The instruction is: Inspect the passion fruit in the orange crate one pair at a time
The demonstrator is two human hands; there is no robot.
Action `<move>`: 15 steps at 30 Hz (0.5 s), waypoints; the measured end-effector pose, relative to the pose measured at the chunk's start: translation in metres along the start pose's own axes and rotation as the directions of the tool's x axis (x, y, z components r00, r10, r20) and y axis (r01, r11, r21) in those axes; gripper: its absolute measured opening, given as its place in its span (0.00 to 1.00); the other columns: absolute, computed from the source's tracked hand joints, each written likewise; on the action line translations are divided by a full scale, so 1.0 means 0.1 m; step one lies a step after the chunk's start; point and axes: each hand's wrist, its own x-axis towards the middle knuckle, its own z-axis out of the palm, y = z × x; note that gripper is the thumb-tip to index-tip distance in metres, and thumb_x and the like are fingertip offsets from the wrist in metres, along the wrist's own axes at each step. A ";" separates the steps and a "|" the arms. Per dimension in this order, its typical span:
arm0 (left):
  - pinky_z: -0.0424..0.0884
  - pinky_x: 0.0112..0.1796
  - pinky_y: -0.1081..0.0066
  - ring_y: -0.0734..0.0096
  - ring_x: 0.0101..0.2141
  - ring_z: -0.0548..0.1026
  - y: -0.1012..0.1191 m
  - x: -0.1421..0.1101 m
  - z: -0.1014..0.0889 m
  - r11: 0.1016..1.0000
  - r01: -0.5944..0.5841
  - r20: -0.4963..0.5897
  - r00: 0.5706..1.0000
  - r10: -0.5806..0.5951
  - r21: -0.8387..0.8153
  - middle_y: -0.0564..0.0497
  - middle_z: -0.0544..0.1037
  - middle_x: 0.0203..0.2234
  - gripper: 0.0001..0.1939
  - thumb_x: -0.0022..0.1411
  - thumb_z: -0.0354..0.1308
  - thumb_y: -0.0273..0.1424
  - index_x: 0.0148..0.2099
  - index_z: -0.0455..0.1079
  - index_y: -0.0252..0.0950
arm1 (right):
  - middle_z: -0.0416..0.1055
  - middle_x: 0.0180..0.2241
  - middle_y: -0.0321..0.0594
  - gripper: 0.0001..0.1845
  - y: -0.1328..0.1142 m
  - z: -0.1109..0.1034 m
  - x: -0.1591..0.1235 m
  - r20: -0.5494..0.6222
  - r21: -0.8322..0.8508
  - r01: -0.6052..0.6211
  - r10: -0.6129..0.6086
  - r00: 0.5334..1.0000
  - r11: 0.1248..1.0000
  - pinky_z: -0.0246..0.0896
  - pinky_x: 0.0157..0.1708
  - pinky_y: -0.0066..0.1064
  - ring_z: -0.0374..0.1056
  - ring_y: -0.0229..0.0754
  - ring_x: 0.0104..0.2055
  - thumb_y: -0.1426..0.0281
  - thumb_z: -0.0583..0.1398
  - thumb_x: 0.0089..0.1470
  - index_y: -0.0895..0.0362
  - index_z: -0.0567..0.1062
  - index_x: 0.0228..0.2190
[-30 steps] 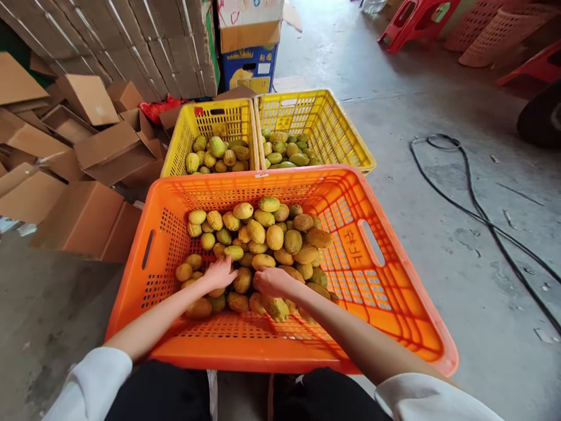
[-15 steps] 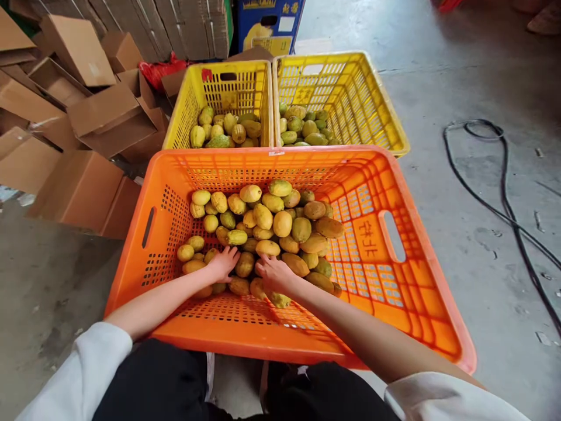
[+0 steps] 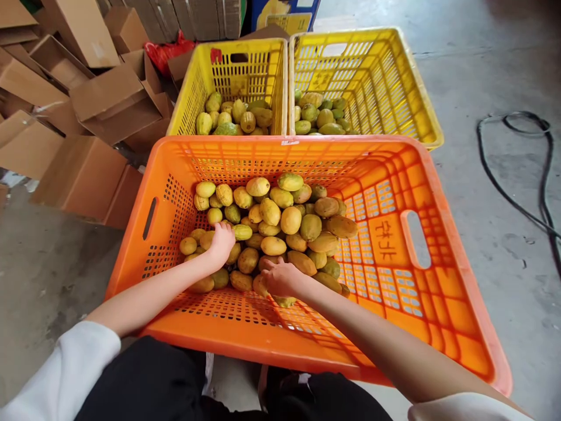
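The orange crate (image 3: pixel 263 346) sits by the knees (image 3: pixel 144 380), likely for easy reach. Left hand (image 3: pixel 221 242) and right hand (image 3: pixel 283 278) curl over fruit (image 3: pixel 290 221); I cannot tell if either grip is clamped.

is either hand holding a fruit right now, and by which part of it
It cannot be told: the left hand and right hand are among yellow-green oval fruits, their fingers partly hidden.

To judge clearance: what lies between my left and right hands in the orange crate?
A few yellow-brown fruits lie between the left hand and the right hand in the orange crate, as the head view shows.
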 end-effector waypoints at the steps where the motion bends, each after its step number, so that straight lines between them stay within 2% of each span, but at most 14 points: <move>1: 0.45 0.59 0.38 0.35 0.64 0.52 0.04 -0.03 0.03 1.000 -0.019 0.025 0.999 0.020 -0.009 0.30 0.73 0.44 0.12 0.66 0.48 0.32 0.35 0.71 0.37 | 0.62 0.62 0.55 0.23 0.00 0.00 0.00 0.001 0.010 0.000 0.000 1.000 1.000 0.69 0.44 0.57 0.61 0.69 0.60 0.69 0.54 0.59 0.54 0.75 0.54; 3: 0.48 0.60 0.42 0.35 0.60 0.59 0.08 -0.11 0.12 0.997 -0.069 0.123 0.990 0.072 -0.028 0.31 0.74 0.44 0.05 0.60 0.58 0.30 0.37 0.73 0.36 | 0.61 0.62 0.56 0.23 0.00 -0.02 0.00 0.003 0.025 -0.001 0.001 1.000 1.000 0.69 0.44 0.57 0.60 0.70 0.60 0.68 0.54 0.59 0.54 0.74 0.55; 4: 0.50 0.60 0.45 0.36 0.59 0.61 0.08 -0.16 0.17 0.993 -0.115 0.194 0.974 0.117 -0.023 0.32 0.74 0.46 0.10 0.55 0.63 0.28 0.41 0.74 0.35 | 0.61 0.62 0.57 0.24 0.00 -0.02 -0.01 0.004 0.030 -0.001 0.001 1.000 1.000 0.69 0.44 0.57 0.60 0.71 0.60 0.68 0.55 0.58 0.55 0.74 0.55; 5: 0.50 0.60 0.47 0.37 0.60 0.61 0.07 -0.21 0.22 0.984 -0.177 0.278 0.945 0.171 -0.003 0.33 0.73 0.51 0.19 0.50 0.66 0.26 0.47 0.74 0.35 | 0.61 0.62 0.57 0.24 0.00 -0.03 -0.01 0.005 0.034 -0.002 0.002 1.000 0.999 0.69 0.45 0.56 0.60 0.71 0.60 0.67 0.55 0.58 0.56 0.74 0.55; 7: 0.47 0.61 0.46 0.36 0.64 0.54 -0.01 -0.30 0.29 0.914 -0.379 0.474 0.838 0.271 0.147 0.33 0.60 0.64 0.36 0.48 0.67 0.25 0.61 0.65 0.35 | 0.61 0.63 0.56 0.25 0.00 -0.03 0.00 0.004 0.041 -0.005 0.004 1.000 0.999 0.67 0.47 0.56 0.61 0.70 0.60 0.68 0.55 0.58 0.56 0.73 0.56; 9: 0.46 0.61 0.44 0.33 0.65 0.50 -0.10 -0.35 0.32 0.811 -0.505 0.579 0.770 0.268 0.297 0.33 0.46 0.70 0.45 0.49 0.68 0.27 0.67 0.56 0.36 | 0.59 0.64 0.54 0.26 0.01 -0.02 0.01 -0.003 0.052 -0.010 0.010 1.000 0.999 0.64 0.51 0.57 0.60 0.70 0.61 0.68 0.54 0.58 0.56 0.72 0.57; 10: 0.47 0.61 0.44 0.33 0.64 0.51 -0.13 -0.36 0.32 0.771 -0.540 0.599 0.755 0.267 0.337 0.33 0.44 0.70 0.45 0.50 0.69 0.28 0.68 0.55 0.36 | 0.57 0.66 0.54 0.26 0.01 0.00 0.02 -0.006 0.058 -0.013 0.014 1.000 0.998 0.62 0.53 0.58 0.59 0.70 0.61 0.67 0.55 0.58 0.56 0.71 0.58; 12: 0.52 0.59 0.46 0.37 0.62 0.56 -0.14 -0.34 0.31 0.741 -0.555 0.592 0.760 0.269 0.377 0.34 0.48 0.69 0.37 0.57 0.65 0.33 0.66 0.57 0.37 | 0.52 0.68 0.52 0.27 0.03 0.04 0.05 -0.015 0.075 -0.021 0.022 1.000 0.997 0.60 0.54 0.60 0.55 0.73 0.63 0.66 0.56 0.57 0.56 0.71 0.58; 15: 0.59 0.56 0.50 0.44 0.60 0.59 -0.05 -0.27 0.29 0.769 -0.500 0.542 0.804 0.242 0.398 0.35 0.58 0.63 0.28 0.61 0.61 0.37 0.61 0.61 0.35 | 0.50 0.69 0.50 0.28 0.05 0.10 0.09 -0.043 0.106 -0.038 0.043 0.998 0.994 0.63 0.50 0.61 0.55 0.76 0.63 0.64 0.55 0.58 0.55 0.69 0.60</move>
